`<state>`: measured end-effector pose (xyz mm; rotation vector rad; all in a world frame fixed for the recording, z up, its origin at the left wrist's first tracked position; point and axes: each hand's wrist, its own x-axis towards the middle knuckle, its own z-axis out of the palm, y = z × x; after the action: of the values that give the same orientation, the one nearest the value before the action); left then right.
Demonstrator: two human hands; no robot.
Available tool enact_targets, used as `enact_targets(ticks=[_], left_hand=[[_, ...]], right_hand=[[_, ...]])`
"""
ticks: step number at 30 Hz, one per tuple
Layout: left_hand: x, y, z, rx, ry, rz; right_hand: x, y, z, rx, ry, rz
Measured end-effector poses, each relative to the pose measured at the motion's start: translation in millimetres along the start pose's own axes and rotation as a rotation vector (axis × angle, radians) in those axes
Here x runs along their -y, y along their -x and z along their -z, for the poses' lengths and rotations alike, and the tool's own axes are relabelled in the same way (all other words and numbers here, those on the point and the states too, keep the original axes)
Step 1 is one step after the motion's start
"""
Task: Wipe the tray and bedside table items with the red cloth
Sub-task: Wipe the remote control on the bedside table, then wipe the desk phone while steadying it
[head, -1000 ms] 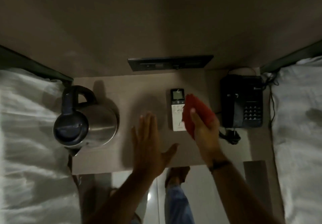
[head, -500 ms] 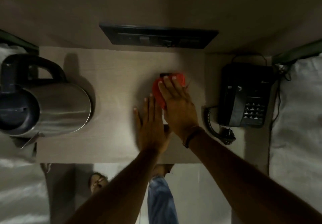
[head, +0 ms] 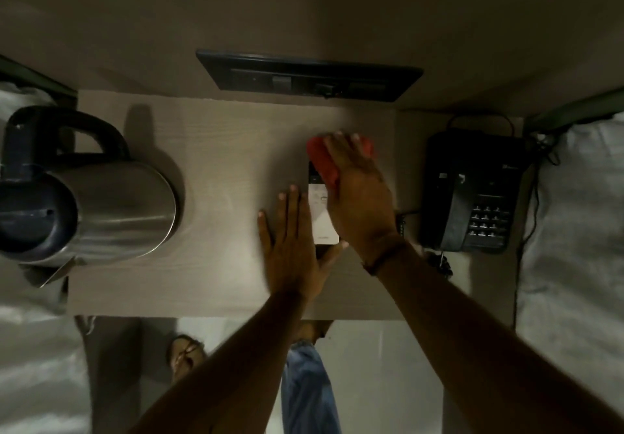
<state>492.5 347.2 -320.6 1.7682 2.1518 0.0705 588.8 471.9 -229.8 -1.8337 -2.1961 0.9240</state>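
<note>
Dim light falls on a pale wooden bedside table [head: 216,150] set against a wall, with a dark switch panel [head: 309,75] above it, a steel kettle [head: 87,193] at its left end and a black phone [head: 472,193] at its right. Between them lies a white remote [head: 320,217]. The right hand [head: 358,193] lies flat, fingers spread, pressing the red cloth [head: 324,160] onto the remote's upper end; it pins the cloth under the palm rather than clenching it. The left hand [head: 290,244] is open and flat on the table, holding nothing, its thumb touching the remote's near corner as a brace. A second ago the cloth was bunched in the right hand just beside the remote and the left hand hovered clear; half a second ago the cloth covered the whole upper remote, and now more white shows below it. That suggests the wipe of the remote is underway, with kettle and phone likely still to do. No tray is in view.
</note>
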Motion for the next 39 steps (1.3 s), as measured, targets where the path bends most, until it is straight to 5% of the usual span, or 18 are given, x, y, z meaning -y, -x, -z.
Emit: enact_targets(ticks=[3, 9, 13, 16, 19, 21, 24, 28, 33, 35, 39], left_hand=[[1.7, -0.2, -4.2, 0.003, -0.051, -0.010], [-1.7, 0.9, -2.6, -0.012, -0.018, -0.011], [-4.5, 0.4, 6.2, -0.007, 0.037, -0.002], [-1.8, 1.0, 9.7, 0.046, 0.049, 0.009], [-0.8, 5.1, 16.7, 0.051, 0.055, -0.009], [-16.3, 10.9, 23.7, 0.029, 0.092, -0.101], [-71.4, 14.5, 26.0, 0.049, 0.281, -0.320], [-163.8, -8.8, 17.9, 0.151, 0.331, -0.319], [-194.0, -41.1, -6.9, 0.141, 0.284, -0.218], [-186.3, -40.9, -18.9, 0.080, 0.272, -0.249], [-178.7, -41.0, -41.1, -0.090, 0.181, -0.292]], right_hand=[[-3.5, 4.5, -26.0, 0.162, 0.223, 0.074], [-17.9, 59.6, -29.5, 0.263, 0.214, 0.154], [-14.0, 83.0, -4.4, 0.398, -0.159, -0.024], [-17.6, 114.5, 25.4, 0.511, -0.740, -0.311], [-33.6, 147.8, 70.6, 0.328, -1.139, -0.592], [-47.0, 157.8, 105.7, 0.098, -1.219, -0.626], [-65.6, 141.6, 154.5, -0.140, -1.150, -0.475], [-105.0, 80.5, 175.8, -0.302, -0.776, -0.243], [-144.5, 17.3, 143.0, -0.091, -0.088, -0.117], [-152.4, 18.0, 122.4, -0.009, 0.069, -0.011], [-160.7, 40.4, 95.3, -0.103, 0.145, 0.047]])
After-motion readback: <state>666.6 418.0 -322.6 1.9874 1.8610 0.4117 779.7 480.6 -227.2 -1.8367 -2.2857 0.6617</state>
